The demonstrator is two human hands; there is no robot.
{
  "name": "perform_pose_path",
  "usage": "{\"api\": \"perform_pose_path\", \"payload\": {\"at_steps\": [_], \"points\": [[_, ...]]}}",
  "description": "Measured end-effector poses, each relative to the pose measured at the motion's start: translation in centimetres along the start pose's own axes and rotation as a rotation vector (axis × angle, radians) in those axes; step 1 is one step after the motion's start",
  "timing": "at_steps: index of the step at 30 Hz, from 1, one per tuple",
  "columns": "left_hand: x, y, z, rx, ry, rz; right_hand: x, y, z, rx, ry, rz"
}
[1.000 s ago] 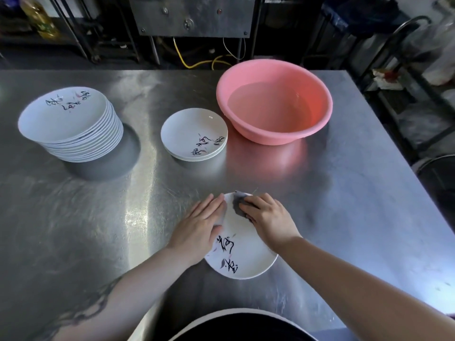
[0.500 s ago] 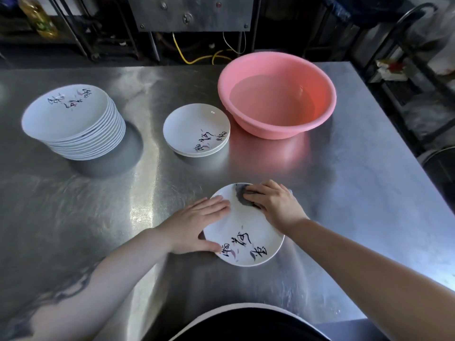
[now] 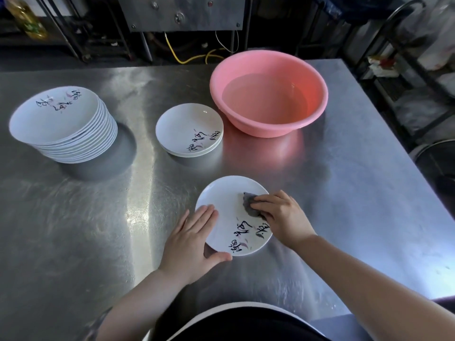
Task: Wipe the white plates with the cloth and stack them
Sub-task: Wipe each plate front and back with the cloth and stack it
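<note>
**A:** Where do we stand with the round white glazed plate with black brush lettering [image 3: 229, 215]?

**B:** It lies flat on the brushed-steel bench [image 3: 344, 193], on our side of the pink plastic basin of water [image 3: 268, 94]. Our left hand [image 3: 190, 238] rests on the plate's left rim with straight fingers, the thumb hooked round its near edge. Our right hand [image 3: 283, 216] has its fingers curled onto the small grey wadded cloth [image 3: 250, 205], pressing it against the plate's right half.

**A:** How will the plate handle?

**B:** We judge it stiff, fairly light and breakable. The glaze looks smooth, and a wet cloth would probably leave it slippery, so it may skate on the steel unless we brace the rim.

**A:** Where do we take hold to lift it?

**B:** At the rim, thumb on top and fingers beneath, on opposite edges. The cloth is soft and bunches easily.

**A:** Where does it go?

**B:** Probably onto the short stack of matching plates [image 3: 189, 130], just left of the basin. The tall stack of matching plates [image 3: 64, 124] stands well left of the basin.
</note>
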State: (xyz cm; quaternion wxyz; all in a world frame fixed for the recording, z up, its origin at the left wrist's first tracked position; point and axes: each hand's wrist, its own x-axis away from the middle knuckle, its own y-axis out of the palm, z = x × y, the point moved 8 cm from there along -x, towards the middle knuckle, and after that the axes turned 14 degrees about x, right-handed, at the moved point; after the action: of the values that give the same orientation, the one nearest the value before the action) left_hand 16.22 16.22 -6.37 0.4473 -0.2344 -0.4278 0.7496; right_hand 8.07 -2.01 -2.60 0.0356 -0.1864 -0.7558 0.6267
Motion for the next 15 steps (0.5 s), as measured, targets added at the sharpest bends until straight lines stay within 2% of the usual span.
{"api": "perform_pose_path", "payload": {"at_steps": [3,5,7,11,13,15], "points": [[0.4,0.2,0.4,0.010,-0.102,0.044,1.1,0.3,-1.0,-0.044,0.004,-0.024],[0.5,0.1,0.7,0.004,-0.103,0.062,1.2,0.2,-0.9,-0.061,-0.012,-0.037],[0.0,-0.6,1.0,0.001,-0.006,0.054,0.8,0.1,-0.2,-0.086,0.017,-0.041],[-1.9,-2.4,0.2,0.014,0.247,-0.106,0.1,0.3,0.2,-0.103,0.052,-0.072],[-2.4,-2.1,-0.4,0.068,0.259,-0.181,0.2,0.2,0.2,-0.098,0.050,-0.068],[-2.2,-1.8,-0.5,0.098,0.249,-0.137,0.4,0.0,0.3,-0.089,0.065,-0.044]]}}
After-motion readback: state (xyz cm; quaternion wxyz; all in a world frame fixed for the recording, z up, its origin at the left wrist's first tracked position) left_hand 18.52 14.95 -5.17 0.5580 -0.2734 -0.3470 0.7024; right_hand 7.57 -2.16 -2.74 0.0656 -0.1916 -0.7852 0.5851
